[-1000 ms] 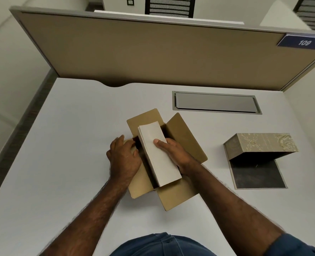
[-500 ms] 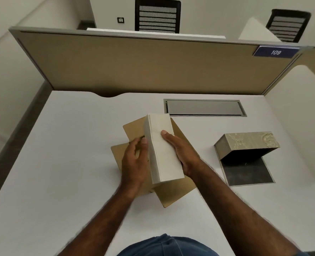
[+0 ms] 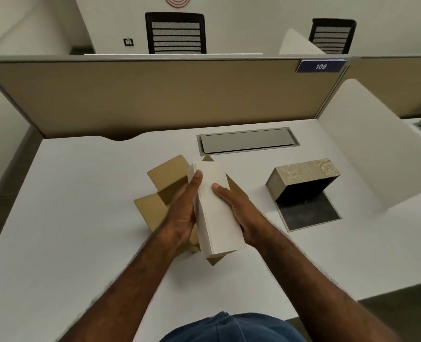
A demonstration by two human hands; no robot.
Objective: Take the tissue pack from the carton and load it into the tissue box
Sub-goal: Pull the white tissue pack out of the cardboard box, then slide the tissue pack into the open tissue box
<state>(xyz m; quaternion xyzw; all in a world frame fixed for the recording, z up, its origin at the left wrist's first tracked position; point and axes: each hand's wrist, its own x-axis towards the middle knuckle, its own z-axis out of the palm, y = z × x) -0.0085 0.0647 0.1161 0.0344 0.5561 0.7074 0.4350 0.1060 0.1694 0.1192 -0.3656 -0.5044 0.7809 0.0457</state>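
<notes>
A white tissue pack [image 3: 216,213] is held up above the brown carton [image 3: 165,191], which lies with its flaps spread on the white desk. My left hand [image 3: 186,211] presses the pack's left side and my right hand [image 3: 239,211] grips its right side. The patterned beige tissue box [image 3: 303,175] stands open to the right, tipped on its side, with its dark base panel [image 3: 308,214] flat on the desk. The pack hides most of the carton's opening.
A grey cable hatch [image 3: 247,140] is set in the white desk [image 3: 81,218] behind the carton. A tan partition [image 3: 155,95] closes the far edge and a white divider [image 3: 377,149] the right side. Black chairs stand beyond the partition.
The tissue pack has come up out of the carton, and my left hand has shifted from the carton onto the pack. The camera has tilted upward.
</notes>
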